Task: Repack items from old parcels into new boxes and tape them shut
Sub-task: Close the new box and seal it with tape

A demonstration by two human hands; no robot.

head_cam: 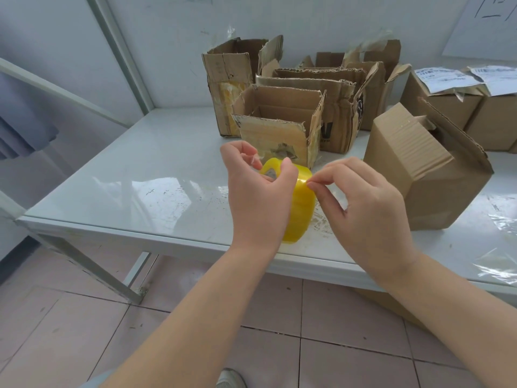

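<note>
My left hand (pixel 258 189) grips a yellow roll of tape (pixel 300 203) above the table's front edge, thumb through its core. My right hand (pixel 361 203) pinches at the tape's outer surface with thumb and forefinger at the roll's upper right. A clean new cardboard box (pixel 414 169) lies tilted on the table just right of my hands, one flap sticking up. Torn, open old parcels stand behind: a small open box (pixel 277 130) straight beyond the roll and a tall one (pixel 229 82) at the back left.
The white glossy table (pixel 145 186) holds more worn boxes (pixel 344 107) at the back and closed boxes with shipping labels (pixel 447 102) at the far right. Scraps of clear tape (pixel 500 219) lie on the right. Another carton (pixel 389 303) sits under the table on the tiled floor.
</note>
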